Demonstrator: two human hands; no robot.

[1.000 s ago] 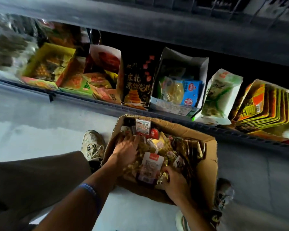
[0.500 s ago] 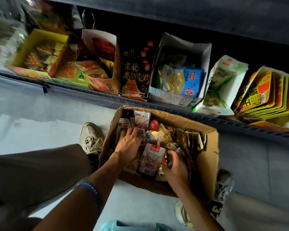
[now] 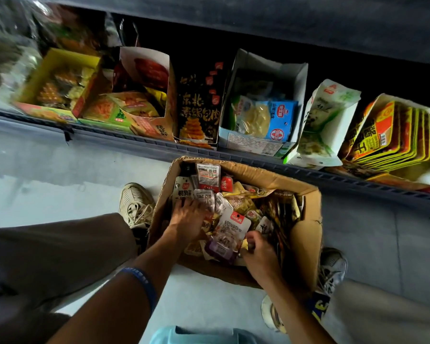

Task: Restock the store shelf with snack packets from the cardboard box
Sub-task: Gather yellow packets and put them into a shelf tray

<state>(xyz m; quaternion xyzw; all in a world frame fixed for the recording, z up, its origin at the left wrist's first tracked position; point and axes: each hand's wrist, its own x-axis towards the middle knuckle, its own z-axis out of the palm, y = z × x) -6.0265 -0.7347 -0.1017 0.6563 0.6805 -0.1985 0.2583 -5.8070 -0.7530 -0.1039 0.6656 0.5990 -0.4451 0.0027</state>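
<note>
Taking the cardboard box (image 3: 305, 234) on the floor as the landmark: nearest the camera, at the box's near rim, the right hand (image 3: 260, 254) reaches in with its fingers curled among the packets at the near-right of the pile. Whether that grip has actually closed on one packet I cannot tell, since the fingertips are buried. Just to its left lies a white-and-purple packet (image 3: 230, 234) with a red label, on top of the heap and touching the hand's thumb side. Further into the box, on its left side, the left hand (image 3: 186, 219) rests flat on the snack packets (image 3: 236, 197) with fingers spread and fairly straight — a released grip, pressing or sifting rather than holding.

The packets fill the box loosely, some standing on edge against the far wall. A shoe stands at either side of the box.

Beyond the box's far rim runs the store shelf (image 3: 144, 145), carrying opened display cartons. The white carton (image 3: 266, 70) straight behind the box holds only a few blue-and-yellow bags, so it looks short of stock.

The step in hand is picking — sorting through the box to choose what to take. Nothing has left the box yet. The next move calls for closing on one kind of packet, lifting it free of the tangle, and matching it to the carton with the same print on the shelf.
</note>
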